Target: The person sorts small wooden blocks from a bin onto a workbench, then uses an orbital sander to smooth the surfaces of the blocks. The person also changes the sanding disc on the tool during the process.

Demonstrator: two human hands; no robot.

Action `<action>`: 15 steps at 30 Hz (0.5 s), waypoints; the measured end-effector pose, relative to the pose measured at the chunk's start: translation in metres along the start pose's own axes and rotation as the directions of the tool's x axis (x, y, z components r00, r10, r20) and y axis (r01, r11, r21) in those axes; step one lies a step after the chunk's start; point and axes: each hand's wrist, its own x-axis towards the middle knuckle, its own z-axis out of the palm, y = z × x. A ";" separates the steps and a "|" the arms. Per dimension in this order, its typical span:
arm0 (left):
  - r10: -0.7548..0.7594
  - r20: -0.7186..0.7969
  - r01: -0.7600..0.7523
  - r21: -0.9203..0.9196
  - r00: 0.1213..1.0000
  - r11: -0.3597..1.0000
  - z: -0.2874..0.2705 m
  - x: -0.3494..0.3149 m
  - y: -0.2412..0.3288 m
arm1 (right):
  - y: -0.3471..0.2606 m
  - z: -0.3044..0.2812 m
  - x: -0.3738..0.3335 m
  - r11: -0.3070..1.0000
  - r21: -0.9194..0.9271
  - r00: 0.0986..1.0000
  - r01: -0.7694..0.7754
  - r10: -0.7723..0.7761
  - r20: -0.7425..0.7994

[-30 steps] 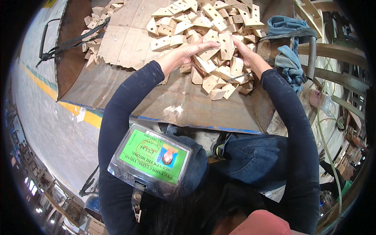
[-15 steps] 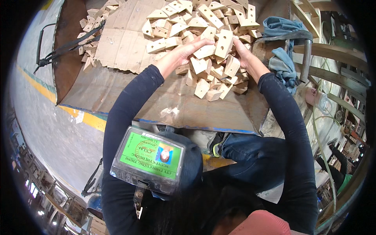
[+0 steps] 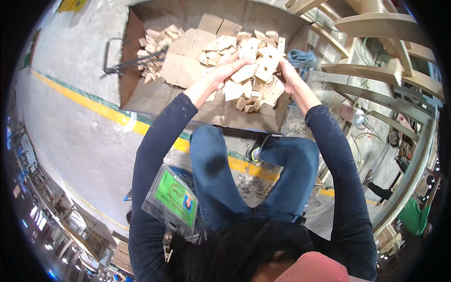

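Between my two hands is a cluster of pale wooden blocks [image 3: 267, 66], angled pieces with drilled holes, raised above the rusty metal bin [image 3: 221, 116]. My left hand [image 3: 226, 73] presses the cluster from its left side, fingers closed against the blocks. On the opposite side my right hand [image 3: 289, 79] is curled round the outer blocks, its fingertips partly hidden. More loose blocks [image 3: 250, 107] lie in the bin just below and behind the held ones. How many pieces are actually gripped cannot be made out.
Cardboard sheets [image 3: 181, 70] divide the bin, with another block pile [image 3: 157, 40] at its left. Blue denim cloth [image 3: 301, 58] hangs by the right wall. Curved wooden parts [image 3: 371, 70] stand at the right, near a pink container [image 3: 348, 113]. A clear badge holder [image 3: 174, 202] dangles by my left arm.
The view has drawn back, so the bin looks smaller and more of my legs shows. Both hands have lifted a cluster of blocks up from the pile. The badge has swung left.
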 end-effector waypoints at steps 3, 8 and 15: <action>-0.049 -0.053 0.053 0.079 0.997 0.995 0.053 -0.059 0.069 | -0.054 0.040 -0.095 0.977 0.185 0.979 0.110 -0.139 0.151; -0.126 0.058 0.114 0.177 0.990 0.978 0.162 -0.138 0.176 | -0.112 0.049 -0.206 0.926 0.097 0.931 0.364 -0.357 -0.079; -0.210 0.302 0.055 0.451 0.930 0.891 0.361 -0.170 0.248 | -0.176 -0.014 -0.378 0.790 0.306 0.844 0.531 -0.460 -0.276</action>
